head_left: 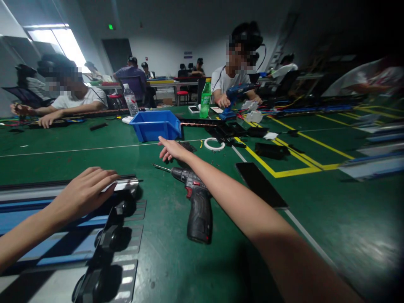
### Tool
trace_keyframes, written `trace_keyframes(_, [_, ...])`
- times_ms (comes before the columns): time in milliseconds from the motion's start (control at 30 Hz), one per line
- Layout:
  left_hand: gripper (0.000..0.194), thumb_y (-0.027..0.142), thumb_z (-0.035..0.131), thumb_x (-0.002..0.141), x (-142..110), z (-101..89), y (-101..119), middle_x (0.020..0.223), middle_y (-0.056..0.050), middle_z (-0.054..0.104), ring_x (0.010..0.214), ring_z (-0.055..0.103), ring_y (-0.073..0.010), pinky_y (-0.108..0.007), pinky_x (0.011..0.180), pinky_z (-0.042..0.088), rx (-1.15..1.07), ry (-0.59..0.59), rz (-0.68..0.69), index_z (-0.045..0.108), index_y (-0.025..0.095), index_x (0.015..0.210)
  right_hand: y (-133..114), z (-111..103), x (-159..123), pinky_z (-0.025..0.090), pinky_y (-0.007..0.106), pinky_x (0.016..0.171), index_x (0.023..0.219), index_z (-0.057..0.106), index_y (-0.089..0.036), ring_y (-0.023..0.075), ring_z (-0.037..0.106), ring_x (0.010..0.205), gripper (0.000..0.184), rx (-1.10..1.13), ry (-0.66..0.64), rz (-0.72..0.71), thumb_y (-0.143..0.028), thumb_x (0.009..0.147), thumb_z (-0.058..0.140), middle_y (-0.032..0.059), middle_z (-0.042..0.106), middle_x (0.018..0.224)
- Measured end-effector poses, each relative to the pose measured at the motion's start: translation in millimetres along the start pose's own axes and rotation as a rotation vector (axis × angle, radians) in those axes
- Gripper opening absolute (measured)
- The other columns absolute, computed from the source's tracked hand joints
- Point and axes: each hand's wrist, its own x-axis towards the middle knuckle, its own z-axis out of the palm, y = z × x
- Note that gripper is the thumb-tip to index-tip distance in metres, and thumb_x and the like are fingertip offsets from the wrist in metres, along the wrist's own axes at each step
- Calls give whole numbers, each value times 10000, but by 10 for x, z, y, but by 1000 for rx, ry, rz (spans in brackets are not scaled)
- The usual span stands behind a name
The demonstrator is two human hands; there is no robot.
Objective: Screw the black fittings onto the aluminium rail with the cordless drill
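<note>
My left hand (86, 193) lies flat, fingers stretched, over the end of a silvery rail (128, 183); whether it touches the rail I cannot tell. Below it are blue and grey metal strips (59, 240) with black round fittings (110, 237) and slotted end tabs (126, 280). My right hand (172, 149) reaches forward just short of a blue plastic bin (158, 126), fingers loosely apart and nothing visible in them. Under my right forearm a black cordless drill (199, 210) lies on the green table, its long bit toward the left. The forearm partly hides its rear.
A black flat panel (261, 185) lies right of the drill. A white ring (214, 144), black parts (272, 150) and small screws (213, 163) are scattered behind. A green bottle (205, 99) and a clear bottle (130, 100) stand farther back. Across the table a co-worker holds a blue drill (233, 99).
</note>
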Motion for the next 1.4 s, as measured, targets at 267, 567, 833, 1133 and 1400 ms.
trace_keyframes(267, [440, 175, 528, 993, 734, -54, 340, 1335, -151, 658, 1155, 628, -274, -450, 1002, 487, -10, -38, 130, 513, 150, 1432, -171, -24, -96, 475, 217, 557, 906, 640, -182, 127, 622, 558, 344, -45, 187, -240, -498, 1032, 585, -16, 659, 639])
trace_keyframes(567, [722, 202, 646, 878, 1560, 231, 832, 1436, -209, 569, 1316, 527, -351, -471, 1115, 410, -62, -158, 222, 389, 49, 1535, -471, -303, -1354, 488, 237, 565, 1089, 662, -182, 145, 665, 666, 230, 50, 444, -305, -370, 958, 667, -3, 685, 766])
trace_keyframes(833, [814, 121, 660, 783, 1856, 488, 854, 1434, -211, 597, 1308, 580, -307, -411, 1092, 413, -112, -194, 297, 361, 59, 1538, -412, -237, -2873, 622, 320, 613, 901, 725, -99, 214, 731, 722, 336, 99, 384, 61, -435, 901, 741, 127, 743, 837])
trace_keyframes(1133, [393, 117, 562, 856, 1924, 515, 838, 1023, -135, 751, 914, 721, -266, -367, 810, 516, -115, -212, 369, 582, 116, 1248, -367, 19, -3203, 636, 423, 911, 1198, 654, -81, 300, 755, 1071, 354, 540, 145, 463, -361, 986, 690, 221, 747, 1175])
trace_keyframes(1400, [348, 70, 499, 941, 1957, 65, 933, 1030, -133, 728, 908, 705, -248, -368, 823, 523, -9, -86, 359, 562, 123, 1279, -284, 87, -3067, 620, 355, 852, 1204, 708, -114, 230, 772, 921, 373, 550, 97, 355, -413, 982, 689, 177, 779, 1096])
